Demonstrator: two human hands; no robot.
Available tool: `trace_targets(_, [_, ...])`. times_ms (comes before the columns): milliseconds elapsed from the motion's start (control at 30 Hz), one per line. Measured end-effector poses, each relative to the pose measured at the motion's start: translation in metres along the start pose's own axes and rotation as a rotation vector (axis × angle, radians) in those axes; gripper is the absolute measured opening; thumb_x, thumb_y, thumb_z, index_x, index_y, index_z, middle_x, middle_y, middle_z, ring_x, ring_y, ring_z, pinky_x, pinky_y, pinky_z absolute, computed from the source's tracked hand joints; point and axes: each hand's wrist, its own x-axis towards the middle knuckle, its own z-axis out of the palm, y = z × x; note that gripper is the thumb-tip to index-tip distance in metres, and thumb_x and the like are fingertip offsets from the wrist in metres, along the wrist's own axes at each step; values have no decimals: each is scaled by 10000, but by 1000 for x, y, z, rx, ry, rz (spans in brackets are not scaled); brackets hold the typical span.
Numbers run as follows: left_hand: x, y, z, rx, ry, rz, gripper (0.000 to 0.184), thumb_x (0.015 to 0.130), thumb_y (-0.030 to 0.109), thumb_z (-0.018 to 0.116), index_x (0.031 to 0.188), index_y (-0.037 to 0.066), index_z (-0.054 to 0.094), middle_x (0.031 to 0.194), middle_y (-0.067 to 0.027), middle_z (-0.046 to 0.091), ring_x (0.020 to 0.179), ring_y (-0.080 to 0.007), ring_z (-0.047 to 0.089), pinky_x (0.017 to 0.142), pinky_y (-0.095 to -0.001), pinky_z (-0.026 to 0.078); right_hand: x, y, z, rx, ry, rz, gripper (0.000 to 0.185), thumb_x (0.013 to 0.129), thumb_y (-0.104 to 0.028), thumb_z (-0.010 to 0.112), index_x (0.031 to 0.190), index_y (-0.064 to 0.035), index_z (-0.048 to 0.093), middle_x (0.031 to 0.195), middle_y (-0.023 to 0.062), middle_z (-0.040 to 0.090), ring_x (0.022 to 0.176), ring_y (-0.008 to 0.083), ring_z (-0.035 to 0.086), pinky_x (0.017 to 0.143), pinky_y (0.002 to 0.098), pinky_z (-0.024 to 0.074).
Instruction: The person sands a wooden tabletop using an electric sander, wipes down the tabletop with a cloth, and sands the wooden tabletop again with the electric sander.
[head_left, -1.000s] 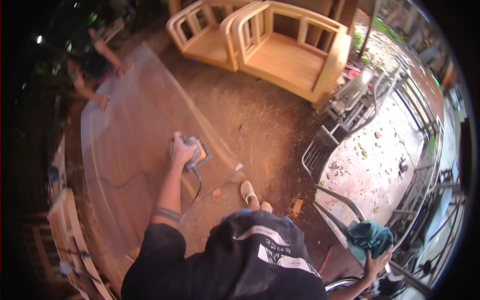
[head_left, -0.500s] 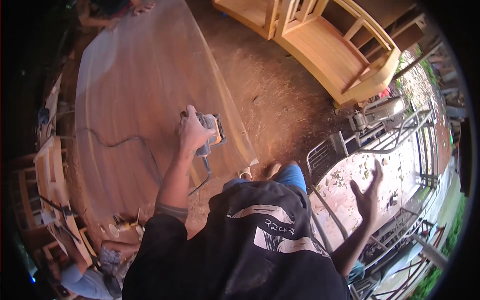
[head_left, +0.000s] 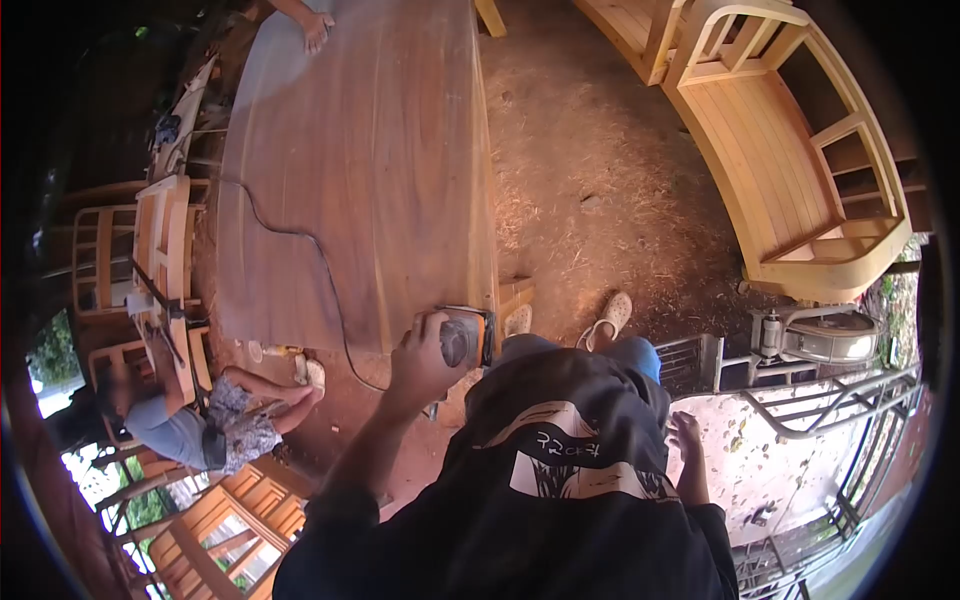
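My left hand is closed around an orange and black power sander at the near right corner of a large brown wooden tabletop. The sander's black base faces the right edge; whether its pad touches the wood cannot be made out. A dark power cord snakes across the tabletop and over its near edge. Beside my right hip hangs my right hand, empty, its fingers loosely apart. At the far end, another person's hand rests on the pale part of the tabletop.
A wooden bench stands at the right. Nearer lies a metal-railed cart with a light bed. On the left, a seated person is beside wooden frames. Sawdust covers the dirt floor.
The view has turned, shifting the tabletop right. My left hand has brought the sander to the near right corner. My right hand has dropped from raised and spread to beside my hip.
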Motion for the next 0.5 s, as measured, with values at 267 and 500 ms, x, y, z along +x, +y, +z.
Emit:
trace_targets(267, [5,42,35,-33,271,-237,529,693,194,747,1192,180,573,1253,-176,475,1149,-413,498,897,-526,486,65,-102,-95,34,34,-155,485,922,-310,593,1356,-152,447,1176,98,630,989,248,639,868,469,484])
trace_targets(500, [82,38,25,18,386,-231,502,696,198,751,1171,194,588,1145,-151,509,1053,-396,543,858,-513,485,92,-249,-79,95,-49,-470,490,884,-327,661,1319,-151,520,1103,84,630,836,185,658,705,315,524])
